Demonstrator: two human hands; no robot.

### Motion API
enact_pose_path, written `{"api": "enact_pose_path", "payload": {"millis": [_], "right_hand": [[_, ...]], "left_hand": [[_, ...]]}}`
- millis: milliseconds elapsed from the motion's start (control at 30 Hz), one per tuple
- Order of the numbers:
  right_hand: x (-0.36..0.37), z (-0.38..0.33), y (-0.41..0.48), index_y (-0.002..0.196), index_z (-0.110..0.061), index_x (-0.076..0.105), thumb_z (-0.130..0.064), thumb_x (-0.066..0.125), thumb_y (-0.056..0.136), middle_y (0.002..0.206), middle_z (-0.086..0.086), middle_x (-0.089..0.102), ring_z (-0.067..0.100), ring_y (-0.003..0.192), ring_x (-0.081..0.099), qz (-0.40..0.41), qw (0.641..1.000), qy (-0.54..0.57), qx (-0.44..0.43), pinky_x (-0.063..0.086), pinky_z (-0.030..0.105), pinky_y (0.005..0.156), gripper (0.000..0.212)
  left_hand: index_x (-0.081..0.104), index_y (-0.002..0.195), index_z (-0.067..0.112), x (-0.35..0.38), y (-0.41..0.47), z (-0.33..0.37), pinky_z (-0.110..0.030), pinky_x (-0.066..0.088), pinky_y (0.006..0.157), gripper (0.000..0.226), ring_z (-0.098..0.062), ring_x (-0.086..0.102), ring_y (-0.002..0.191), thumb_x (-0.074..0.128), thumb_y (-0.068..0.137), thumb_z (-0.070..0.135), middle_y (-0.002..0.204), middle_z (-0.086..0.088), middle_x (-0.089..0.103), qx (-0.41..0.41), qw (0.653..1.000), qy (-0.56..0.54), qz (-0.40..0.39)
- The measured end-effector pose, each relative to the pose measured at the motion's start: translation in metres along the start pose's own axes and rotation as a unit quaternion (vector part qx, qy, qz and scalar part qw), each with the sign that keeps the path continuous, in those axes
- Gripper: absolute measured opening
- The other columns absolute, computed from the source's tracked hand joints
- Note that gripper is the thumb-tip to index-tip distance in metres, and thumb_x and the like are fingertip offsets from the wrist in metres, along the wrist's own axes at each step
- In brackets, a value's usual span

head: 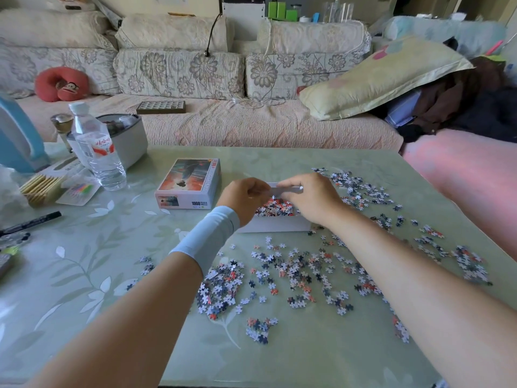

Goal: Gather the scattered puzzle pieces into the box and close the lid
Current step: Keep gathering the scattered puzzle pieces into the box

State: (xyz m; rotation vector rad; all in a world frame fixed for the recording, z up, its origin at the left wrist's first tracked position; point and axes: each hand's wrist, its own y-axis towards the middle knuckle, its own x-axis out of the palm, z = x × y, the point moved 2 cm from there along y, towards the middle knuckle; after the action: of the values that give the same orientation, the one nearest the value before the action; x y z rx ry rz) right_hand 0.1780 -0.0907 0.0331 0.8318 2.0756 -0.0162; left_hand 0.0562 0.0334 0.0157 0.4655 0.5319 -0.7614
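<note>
The white puzzle box [275,226] stands open mid-table with a heap of pieces inside. Its lid [190,182], printed with an orange picture, lies just to its left. Scattered puzzle pieces [296,271] cover the table in front of the box, and more pieces [361,189] lie to its right. My left hand [244,198], with a pale blue wrist sleeve, hovers over the box's left side with fingers curled. My right hand [312,198] reaches over the right side, fingertips at the far rim. What either hand holds is hidden.
A water bottle [99,152], a grey pot [127,137], a blue appliance [16,138], a stack of cards [42,187] and a black pen [30,221] crowd the table's left side. A sofa [223,121] runs behind the green table [84,275].
</note>
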Motion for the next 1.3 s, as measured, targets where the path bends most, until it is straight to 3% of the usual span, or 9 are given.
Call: {"api": "enact_pose_path", "payload": {"millis": [100,267,367,467,567,700,800,933,1300], "right_hand": [[0.007,0.002,-0.002,0.107,-0.023,0.076,-0.018,0.066,0.092,0.105,-0.003,0.073,0.010,0.087,0.064,-0.035,0.999,-0.025,-0.014,0.040,0.018,0.070,0.019],[0.003,-0.003,-0.021,0.101,-0.028,0.076,-0.014,0.060,0.091,0.087,-0.011,0.067,0.005,0.072,0.059,-0.124,0.989,-0.073,-0.021,0.040,0.011,0.060,0.024],[0.017,-0.001,-0.041,0.108,-0.030,0.068,-0.021,0.059,0.089,0.103,-0.004,0.062,0.014,0.093,0.059,-0.253,0.953,-0.167,-0.011,0.044,0.021,0.071,0.023],[0.036,0.004,-0.060,0.138,-0.027,0.048,-0.021,0.053,0.088,0.133,-0.004,0.039,0.017,0.128,0.036,-0.319,0.913,-0.252,-0.022,0.044,0.036,0.097,0.050],[0.035,0.003,-0.067,0.146,-0.033,0.040,-0.008,0.044,0.086,0.136,-0.007,0.033,0.014,0.132,0.025,-0.342,0.912,-0.224,-0.027,0.038,0.041,0.107,0.066],[0.021,0.004,-0.069,0.137,-0.030,0.054,-0.002,0.039,0.087,0.135,-0.006,0.043,0.016,0.132,0.036,-0.331,0.930,-0.158,-0.018,0.034,0.035,0.108,0.059],[0.008,0.011,-0.070,0.146,-0.029,0.041,-0.032,0.058,0.090,0.143,-0.002,0.035,0.019,0.138,0.031,-0.306,0.933,-0.190,0.005,0.032,0.036,0.111,0.059],[0.008,0.016,-0.082,0.153,-0.030,0.025,-0.074,0.077,0.055,0.143,0.005,0.028,0.026,0.139,0.024,-0.339,0.903,-0.254,0.066,0.033,0.043,0.111,0.119],[0.024,0.005,-0.075,0.113,-0.024,0.072,-0.027,0.084,0.074,0.118,-0.004,0.068,0.016,0.100,0.063,-0.246,0.956,-0.131,0.092,0.051,0.023,0.080,0.042]], "left_hand": [[0.069,0.110,0.022,0.000,-0.001,-0.007,-0.020,0.045,0.085,0.023,-0.009,0.063,0.092,0.066,0.087,0.019,0.102,0.008,0.070,0.017,0.997,0.051,-0.047],[0.072,0.098,0.025,-0.008,-0.017,0.002,-0.019,0.045,0.080,0.015,-0.010,0.058,0.079,0.065,0.086,0.018,0.097,0.007,0.068,0.088,0.987,0.132,-0.030],[0.071,0.096,0.029,-0.003,-0.037,0.003,-0.023,0.051,0.082,0.013,-0.008,0.059,0.075,0.064,0.087,0.023,0.094,0.010,0.070,0.094,0.961,0.219,-0.140],[0.065,0.112,0.030,0.005,-0.054,-0.005,-0.029,0.049,0.093,0.025,-0.011,0.059,0.092,0.063,0.088,0.033,0.114,0.008,0.064,0.072,0.928,0.292,-0.218],[0.049,0.135,0.027,0.014,-0.065,-0.014,-0.040,0.041,0.105,0.053,-0.019,0.045,0.123,0.058,0.087,0.047,0.138,0.005,0.047,0.076,0.906,0.349,-0.228],[0.047,0.139,0.027,0.020,-0.072,-0.012,-0.042,0.040,0.106,0.056,-0.020,0.038,0.127,0.053,0.089,0.052,0.142,0.005,0.042,0.109,0.894,0.358,-0.245],[0.050,0.135,0.031,0.019,-0.070,-0.007,-0.043,0.040,0.105,0.057,-0.019,0.041,0.126,0.056,0.085,0.057,0.137,0.005,0.046,0.106,0.906,0.317,-0.259],[0.032,0.146,0.029,0.026,-0.074,-0.003,-0.047,0.040,0.105,0.099,-0.020,0.035,0.128,0.065,0.064,0.073,0.139,0.004,0.037,0.069,0.876,0.366,-0.308],[0.065,0.115,0.026,0.027,-0.070,0.003,-0.032,0.049,0.089,0.035,-0.020,0.055,0.098,0.069,0.082,0.036,0.113,-0.002,0.055,0.032,0.924,0.296,-0.241]]}}
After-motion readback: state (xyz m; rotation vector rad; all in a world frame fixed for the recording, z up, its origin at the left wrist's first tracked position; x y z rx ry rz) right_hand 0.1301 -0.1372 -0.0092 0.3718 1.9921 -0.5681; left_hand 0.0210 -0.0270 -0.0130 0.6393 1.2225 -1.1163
